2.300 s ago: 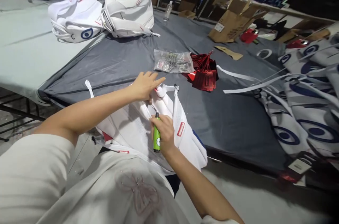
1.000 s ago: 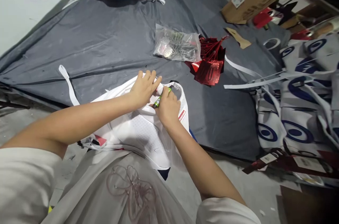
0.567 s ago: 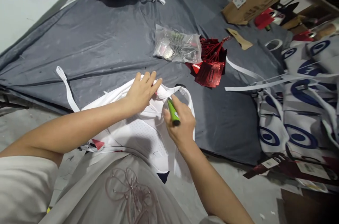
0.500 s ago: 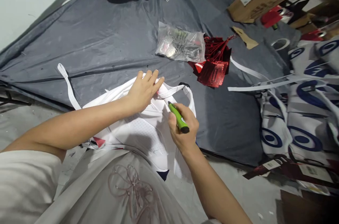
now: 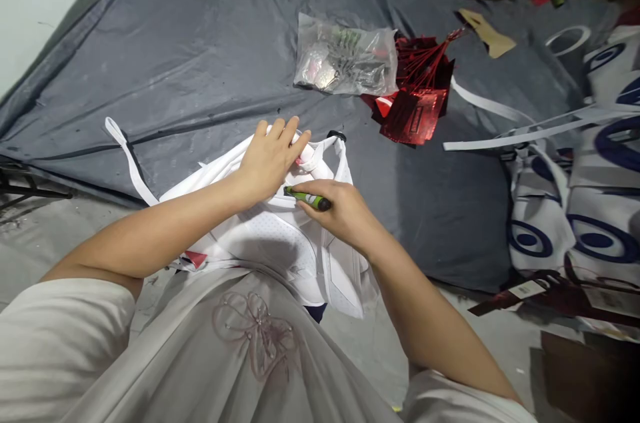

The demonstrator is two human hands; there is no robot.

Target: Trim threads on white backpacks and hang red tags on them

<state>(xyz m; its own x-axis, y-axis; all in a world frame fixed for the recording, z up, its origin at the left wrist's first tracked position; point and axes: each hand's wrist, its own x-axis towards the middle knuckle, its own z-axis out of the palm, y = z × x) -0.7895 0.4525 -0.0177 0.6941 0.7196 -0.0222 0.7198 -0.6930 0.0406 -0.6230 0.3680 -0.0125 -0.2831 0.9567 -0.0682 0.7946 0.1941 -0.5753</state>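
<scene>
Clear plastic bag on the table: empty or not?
The plastic bag is not empty: dark contents show through. How full, I cannot tell.

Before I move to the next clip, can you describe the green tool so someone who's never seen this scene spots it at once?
At the near edge of the gray table is the white bag. Over it, the right hand holds the green tool, one end close to the left hand. Its green body and black end stand out against the white bag.
</scene>
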